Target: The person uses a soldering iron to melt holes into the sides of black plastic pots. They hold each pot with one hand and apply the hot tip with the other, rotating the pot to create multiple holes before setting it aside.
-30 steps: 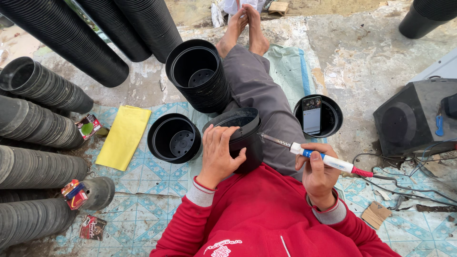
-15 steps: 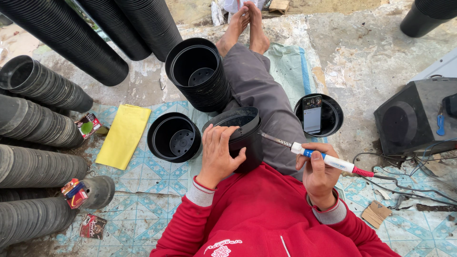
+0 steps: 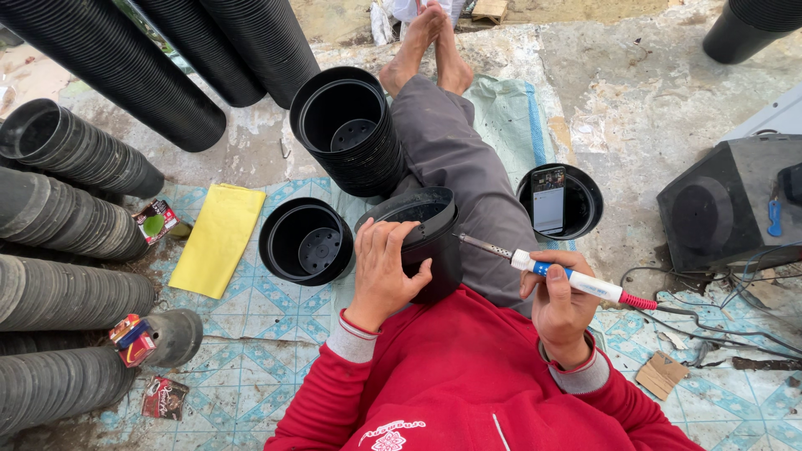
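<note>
Black plastic pot [image 3: 426, 238] lies tilted on our lap at centre frame, mouth toward 12 o'clock, its inside too dark to make out. Our left hand [image 3: 383, 271] clasps its side. Our right hand [image 3: 561, 305] is closed around a soldering iron [image 3: 551, 271], its tip touching the pot wall. At 9 o'clock an open pot [image 3: 305, 242] shows drain holes; at 3 o'clock another pot [image 3: 576, 200] contains a phone [image 3: 548, 200]. At 11 o'clock stands a nested stack [image 3: 347, 129].
</note>
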